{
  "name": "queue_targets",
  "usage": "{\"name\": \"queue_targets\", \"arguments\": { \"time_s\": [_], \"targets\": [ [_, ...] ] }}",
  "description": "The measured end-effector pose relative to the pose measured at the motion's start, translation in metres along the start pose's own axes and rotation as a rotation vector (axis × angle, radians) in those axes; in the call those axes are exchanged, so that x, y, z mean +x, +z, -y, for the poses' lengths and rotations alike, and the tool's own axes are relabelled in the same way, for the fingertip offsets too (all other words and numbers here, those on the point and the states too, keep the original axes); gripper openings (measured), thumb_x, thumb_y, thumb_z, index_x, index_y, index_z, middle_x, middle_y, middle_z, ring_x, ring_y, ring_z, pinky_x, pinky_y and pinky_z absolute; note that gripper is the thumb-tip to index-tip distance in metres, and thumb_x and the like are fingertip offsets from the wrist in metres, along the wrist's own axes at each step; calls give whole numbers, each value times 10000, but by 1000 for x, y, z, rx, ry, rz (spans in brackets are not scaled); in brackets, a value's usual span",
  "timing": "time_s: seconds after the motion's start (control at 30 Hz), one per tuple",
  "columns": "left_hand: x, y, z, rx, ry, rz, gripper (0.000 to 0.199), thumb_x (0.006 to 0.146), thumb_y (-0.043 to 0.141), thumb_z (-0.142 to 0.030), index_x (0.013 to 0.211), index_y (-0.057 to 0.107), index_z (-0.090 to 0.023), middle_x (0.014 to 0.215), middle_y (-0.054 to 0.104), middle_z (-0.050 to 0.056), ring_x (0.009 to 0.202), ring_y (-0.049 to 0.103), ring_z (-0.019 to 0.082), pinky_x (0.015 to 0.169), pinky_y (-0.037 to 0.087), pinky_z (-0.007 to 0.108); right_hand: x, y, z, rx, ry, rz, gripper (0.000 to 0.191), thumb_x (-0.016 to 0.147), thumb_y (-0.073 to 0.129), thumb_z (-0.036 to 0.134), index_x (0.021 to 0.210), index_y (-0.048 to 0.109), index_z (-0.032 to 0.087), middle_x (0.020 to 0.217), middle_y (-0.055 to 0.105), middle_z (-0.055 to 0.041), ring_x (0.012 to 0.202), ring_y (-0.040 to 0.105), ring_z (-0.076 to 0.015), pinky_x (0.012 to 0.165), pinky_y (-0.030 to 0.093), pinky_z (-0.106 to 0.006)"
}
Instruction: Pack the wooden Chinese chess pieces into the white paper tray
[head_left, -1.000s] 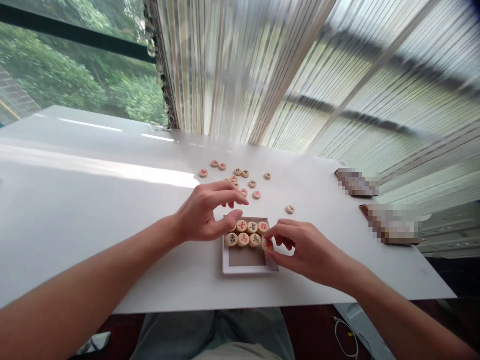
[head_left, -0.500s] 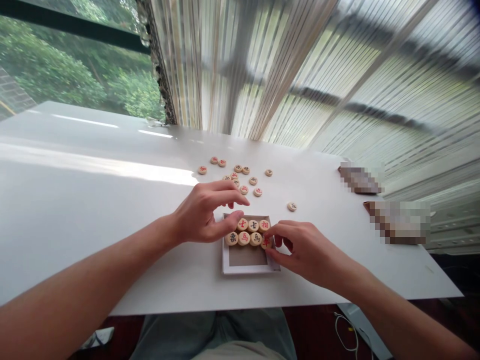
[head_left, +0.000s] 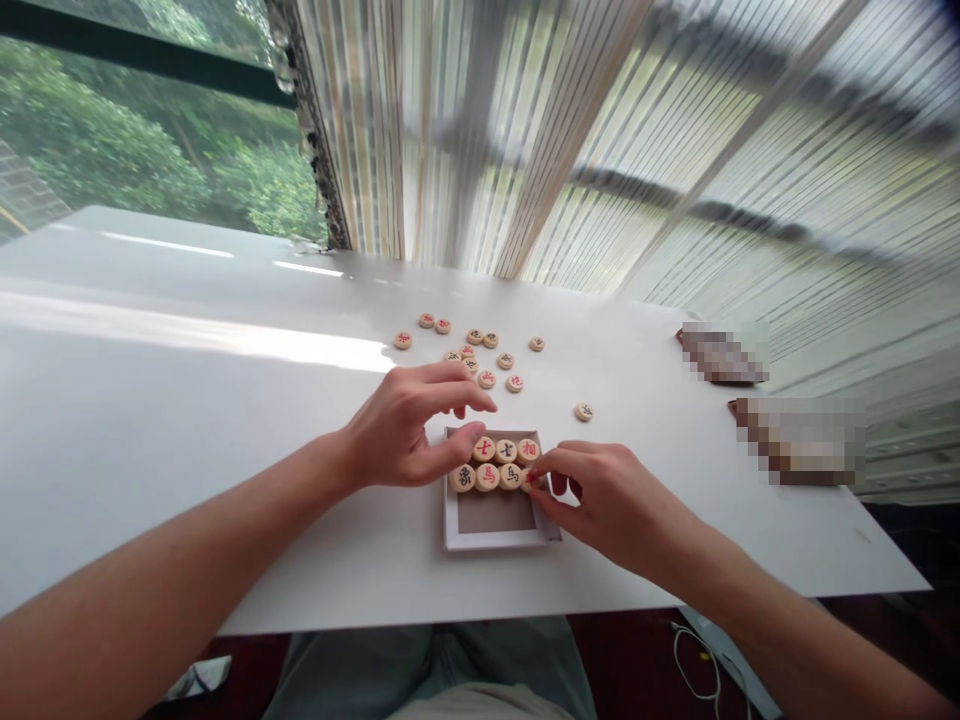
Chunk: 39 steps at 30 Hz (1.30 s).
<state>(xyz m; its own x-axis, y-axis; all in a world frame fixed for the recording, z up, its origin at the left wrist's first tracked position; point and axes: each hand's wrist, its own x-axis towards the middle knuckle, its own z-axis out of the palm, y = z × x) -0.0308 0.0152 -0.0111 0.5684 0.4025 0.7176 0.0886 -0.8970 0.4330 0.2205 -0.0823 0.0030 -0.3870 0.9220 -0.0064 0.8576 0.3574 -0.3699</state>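
A shallow white box (head_left: 491,541) lies on the table near its front edge. Two rows of round wooden xiangqi pieces fill its far part, marked in red or black; the horse piece with red writing (head_left: 488,476) is in the nearer row. My right hand (head_left: 600,488) pinches a red-marked xiangqi piece (head_left: 528,482) at the right end of that row, its fingers covering part of it. My left hand (head_left: 412,425) hovers over the box's far left corner, thumb and fingers apart, holding nothing. It hides the left end of the far row.
Several loose xiangqi pieces are scattered on the white table (head_left: 187,420) beyond the box, one piece (head_left: 583,411) off to the right. Two blurred-out brown objects (head_left: 724,355) stand at the right. A string curtain (head_left: 465,150) hangs along the far edge.
My right fingers have shifted slightly over the red-marked piece at the row's right end, covering more of it. My left hand has hardly moved.
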Motion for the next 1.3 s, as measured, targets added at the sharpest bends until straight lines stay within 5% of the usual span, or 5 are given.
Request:
{"name": "queue_targets", "arguments": {
  "time_s": [0.4,0.73,0.9,1.1,1.3],
  "targets": [
    [-1,0,1,-16,4,-16,164,914,619,-164,990,762,-142,874,759,80,689,680,156,621,597,293,3,-2,2,32,35,51,153,877,650,119,914,773,203,786,748,-28,639,650,-164,629,476,-280],
    [3,-14,21,170,-60,-154,153,923,641,-156,887,789,-147,819,787,57,699,725,160,658,584,273,14,-34,-9,81,-21,-134,180,953,686,339,850,791,236,614,669,12,506,558,-130,507,413,-279],
    [0,-33,55,368,-406,-307,164,927,665,-230,900,815,-168,846,806,46,726,745,171,669,577,270,57,-49,-15,162,23,-167,255,939,687,381,777,798,218,580,660,-3,519,576,-145,491,405,-289],
    [-9,-35,80,421,-465,-244,113,866,731,-220,920,819,-175,792,776,35,677,717,173,677,595,283,128,-36,-15,135,24,-148,230,943,680,307,795,805,183,730,776,-35,657,699,-172,598,515,-282],
    [-10,-16,69,428,-453,-139,163,890,680,-167,972,820,-184,961,777,77,886,735,226,758,623,324,194,-8,-16,18,-63,-199,324,1015,615,252,1264,773,120,1225,791,-163,1097,727,-294,975,540,-402]
  ]
}}
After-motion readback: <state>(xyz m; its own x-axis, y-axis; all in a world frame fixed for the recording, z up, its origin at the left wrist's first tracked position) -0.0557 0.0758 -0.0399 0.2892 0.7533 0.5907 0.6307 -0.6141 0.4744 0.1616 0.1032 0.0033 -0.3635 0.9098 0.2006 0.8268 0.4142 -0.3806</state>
